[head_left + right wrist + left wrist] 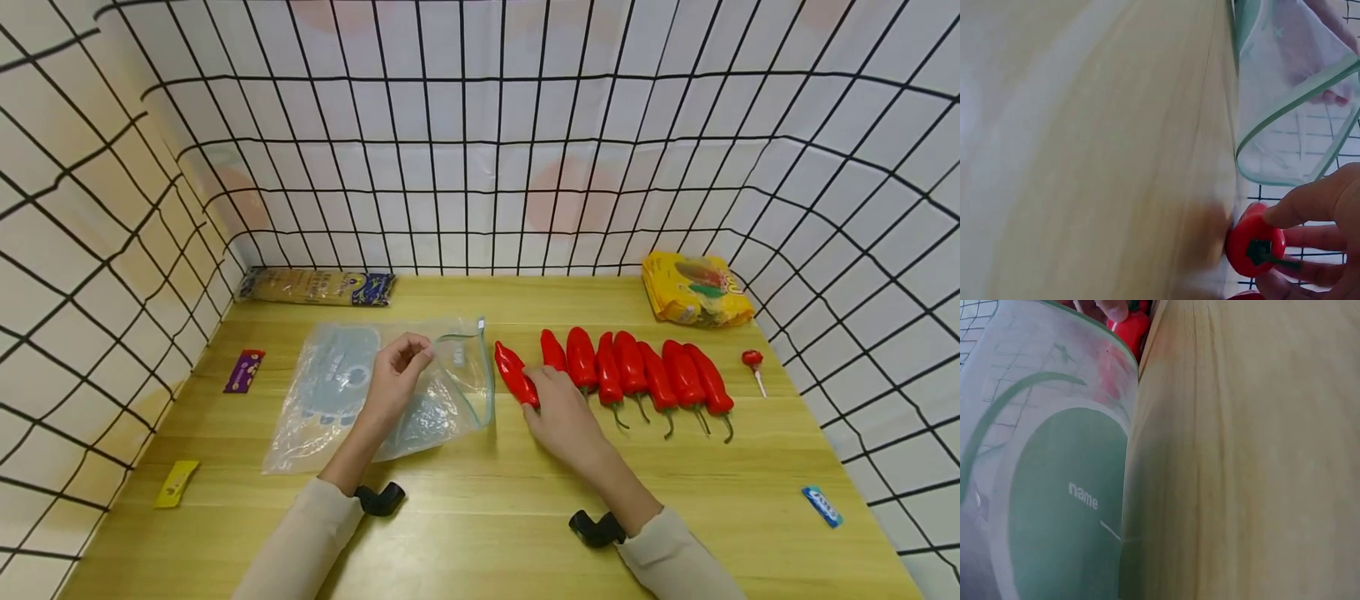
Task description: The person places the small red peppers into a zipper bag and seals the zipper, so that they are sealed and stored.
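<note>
My left hand (393, 377) pinches the upper layer of a clear zip bag (457, 412) between thumb and fingers. The bag lies flat on the table with its mouth gaping to the right; a pale blue-green print with the word "name" shows in the left wrist view. My right hand (568, 421) grips a red pepper (513, 372) just right of that mouth, thumb on one side and fingers on the other. The pepper's green stem end (1259, 250) faces the camera in the right wrist view. Several more red peppers (632, 362) lie in a row to the right.
Along the back lie a noodle-like packet (315, 287) and a yellow packet (697, 288). A purple bar (244, 371) and a yellow bar (177, 484) sit left; a red lollipop (752, 358) and a blue packet (822, 506) right. Black wire grid (465, 142) encloses three sides.
</note>
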Motion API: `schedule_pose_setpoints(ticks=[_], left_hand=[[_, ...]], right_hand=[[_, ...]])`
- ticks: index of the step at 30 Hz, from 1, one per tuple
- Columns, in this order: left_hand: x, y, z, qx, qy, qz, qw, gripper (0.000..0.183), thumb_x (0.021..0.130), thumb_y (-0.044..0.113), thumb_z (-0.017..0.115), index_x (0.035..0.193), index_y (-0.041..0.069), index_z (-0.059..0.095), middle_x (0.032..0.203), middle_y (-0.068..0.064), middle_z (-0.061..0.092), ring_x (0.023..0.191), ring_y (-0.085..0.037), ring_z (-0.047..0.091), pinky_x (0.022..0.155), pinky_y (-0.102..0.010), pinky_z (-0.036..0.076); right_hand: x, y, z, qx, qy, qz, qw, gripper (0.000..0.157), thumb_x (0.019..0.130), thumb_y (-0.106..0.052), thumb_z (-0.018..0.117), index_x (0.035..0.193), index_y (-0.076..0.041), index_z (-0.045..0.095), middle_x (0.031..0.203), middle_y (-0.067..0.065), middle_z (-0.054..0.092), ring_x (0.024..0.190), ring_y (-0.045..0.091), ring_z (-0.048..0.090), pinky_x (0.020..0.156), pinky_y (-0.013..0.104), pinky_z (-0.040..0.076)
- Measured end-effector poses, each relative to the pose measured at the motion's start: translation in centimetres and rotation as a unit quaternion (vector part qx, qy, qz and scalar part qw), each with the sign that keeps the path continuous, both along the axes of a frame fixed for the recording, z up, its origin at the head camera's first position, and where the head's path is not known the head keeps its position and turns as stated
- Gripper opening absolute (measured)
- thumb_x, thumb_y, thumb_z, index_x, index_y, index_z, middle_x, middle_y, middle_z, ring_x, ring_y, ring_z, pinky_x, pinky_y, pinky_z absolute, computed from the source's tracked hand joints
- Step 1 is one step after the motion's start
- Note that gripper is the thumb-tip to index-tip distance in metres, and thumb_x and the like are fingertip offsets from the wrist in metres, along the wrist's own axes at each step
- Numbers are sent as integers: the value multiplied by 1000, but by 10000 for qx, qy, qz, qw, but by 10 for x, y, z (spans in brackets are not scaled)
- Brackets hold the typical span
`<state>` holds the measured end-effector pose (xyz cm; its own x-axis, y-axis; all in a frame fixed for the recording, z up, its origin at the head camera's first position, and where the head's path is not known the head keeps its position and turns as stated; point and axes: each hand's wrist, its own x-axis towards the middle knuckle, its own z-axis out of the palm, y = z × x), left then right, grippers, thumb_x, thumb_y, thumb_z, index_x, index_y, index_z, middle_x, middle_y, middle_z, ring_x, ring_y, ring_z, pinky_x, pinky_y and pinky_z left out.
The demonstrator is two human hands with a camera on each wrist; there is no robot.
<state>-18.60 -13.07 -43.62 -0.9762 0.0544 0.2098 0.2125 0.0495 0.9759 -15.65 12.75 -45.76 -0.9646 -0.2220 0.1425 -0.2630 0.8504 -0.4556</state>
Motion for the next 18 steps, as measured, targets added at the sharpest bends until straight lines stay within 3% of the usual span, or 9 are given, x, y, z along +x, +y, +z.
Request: schedule_pose_setpoints(ticks=[6, 10, 14, 18], left_hand=[[-5, -5, -7, -25, 25, 58, 10000, 17, 95, 8, 60, 104, -6, 64, 82, 4, 59, 72, -10, 51, 70, -20, 45], [-13, -9, -22, -222, 158, 77, 9996, 19, 95, 16, 63, 105, 0, 68, 87, -2, 64, 73, -10, 51, 65, -20, 43], [-16, -10, -25, -869, 402, 91, 9954, 17, 95, 24, 63, 102, 10, 70, 94, -4, 67, 79, -12, 55, 67, -23, 45], [-12, -8, -14, -1997, 813, 82, 9764, 18, 96, 32, 61, 100, 16, 68, 94, 2, 67, 86, -12, 59, 78, -30, 48]], right_hand=[[3, -6, 0, 173, -222, 23, 9996, 45, 86, -21, 72, 129, -17, 59, 123, 14, 58, 106, 31, 60, 82, 48, 56], [3, -2, 0, -208, -362, 1, 9991, 46, 88, -20, 69, 131, -10, 55, 122, 13, 60, 103, 29, 63, 86, 48, 55], [-1, 14, 9, -947, -23, -269, 9951, 40, 86, -19, 70, 122, -5, 60, 108, 9, 67, 90, 23, 63, 79, 39, 54], [-3, 34, 24, -1601, 16, -490, 9859, 37, 85, -22, 74, 118, -11, 63, 96, 7, 70, 76, 19, 61, 68, 32, 51]])
